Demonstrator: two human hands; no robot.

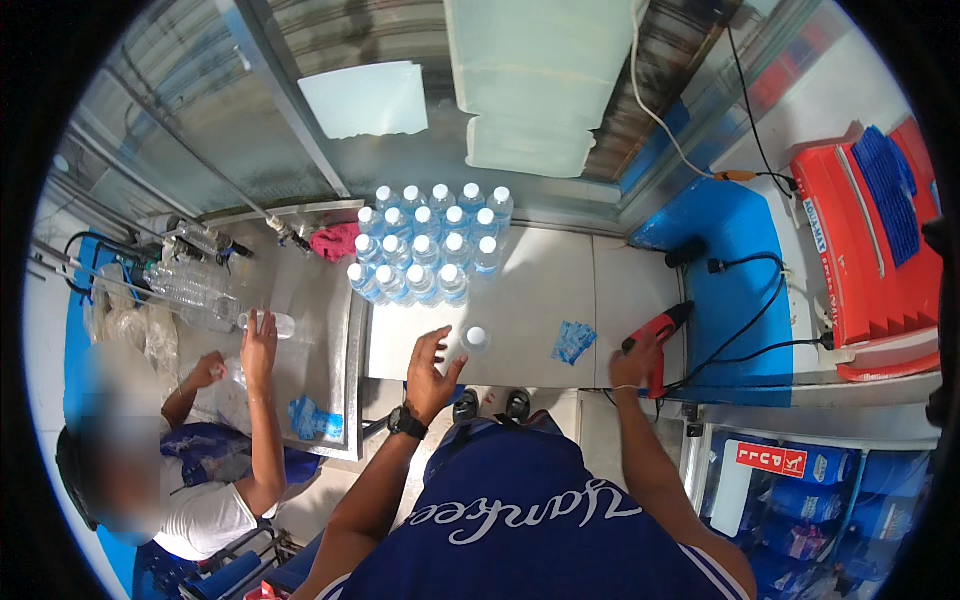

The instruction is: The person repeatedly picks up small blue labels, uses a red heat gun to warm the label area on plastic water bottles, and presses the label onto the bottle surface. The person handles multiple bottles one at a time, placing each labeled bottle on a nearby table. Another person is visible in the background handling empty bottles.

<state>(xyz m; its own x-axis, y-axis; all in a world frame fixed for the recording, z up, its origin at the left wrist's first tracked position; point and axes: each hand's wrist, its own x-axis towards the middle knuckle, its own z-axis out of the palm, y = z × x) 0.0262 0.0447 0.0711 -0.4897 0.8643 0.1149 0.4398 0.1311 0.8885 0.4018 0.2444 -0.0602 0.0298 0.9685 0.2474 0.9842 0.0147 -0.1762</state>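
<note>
My left hand (431,376) is open, its fingers spread and curved beside a single water bottle (476,340) with a white cap. That bottle stands near the front edge of the white counter. On the right, my right hand (636,364) grips the handle of a red and black heat gun (662,328), whose nozzle points away to the upper right. Between the hands lies a small pile of blue printed plastic sleeves (573,343). Behind the single bottle stand several rows of capped bottles (425,250) with blue labels, packed close together.
At left, a co-worker's hand (260,355) handles a clear bottle (274,325) over a metal basin (352,400). More clear bottles (195,290), a pink cloth (335,241) and blue sleeves (315,419) lie there. Black cables (745,357) and a red container (860,270) are at right.
</note>
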